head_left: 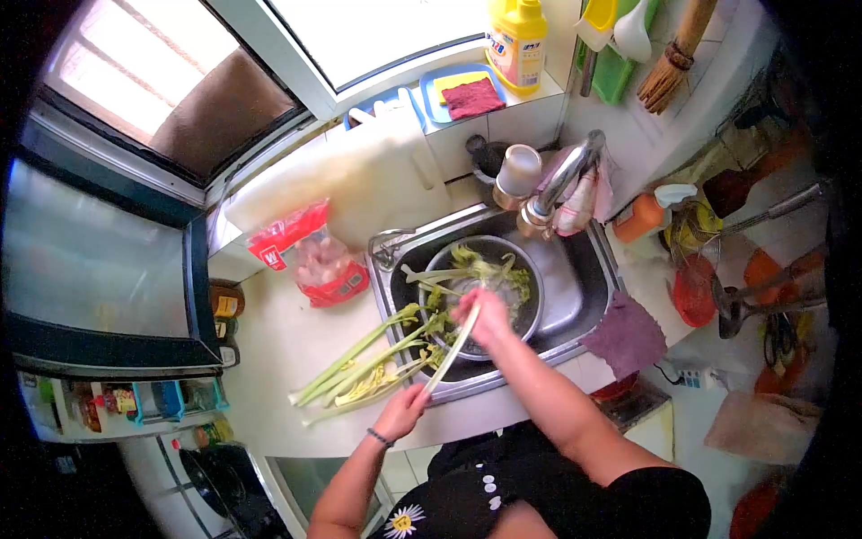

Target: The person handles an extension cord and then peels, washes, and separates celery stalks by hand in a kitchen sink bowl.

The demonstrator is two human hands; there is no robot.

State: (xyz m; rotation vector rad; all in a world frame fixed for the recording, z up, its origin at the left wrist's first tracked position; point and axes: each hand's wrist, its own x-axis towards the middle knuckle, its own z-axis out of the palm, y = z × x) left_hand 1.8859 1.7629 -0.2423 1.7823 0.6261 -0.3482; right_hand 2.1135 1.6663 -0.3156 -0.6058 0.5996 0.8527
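Celery [347, 360] spans the tabletop [274, 337] and sink [575, 278], one stalk [451, 355] over the basin [541, 298], apparently mid-rinse, left hand [401, 413] and right hand [485, 318] each with fingers closed around an end, the next move calling for even support.

At the left of the silver-grey sink [561, 269], pale green stalks [355, 359] and a red-and-white bag [341, 287] are seen; at its right, a purple cloth [628, 337].

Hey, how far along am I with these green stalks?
Done, it seems: leafy pieces in the metal bowl in the sink. In hand: one pale stalk, between left hand and right hand. Probably left: several leafy stalks on the counter.
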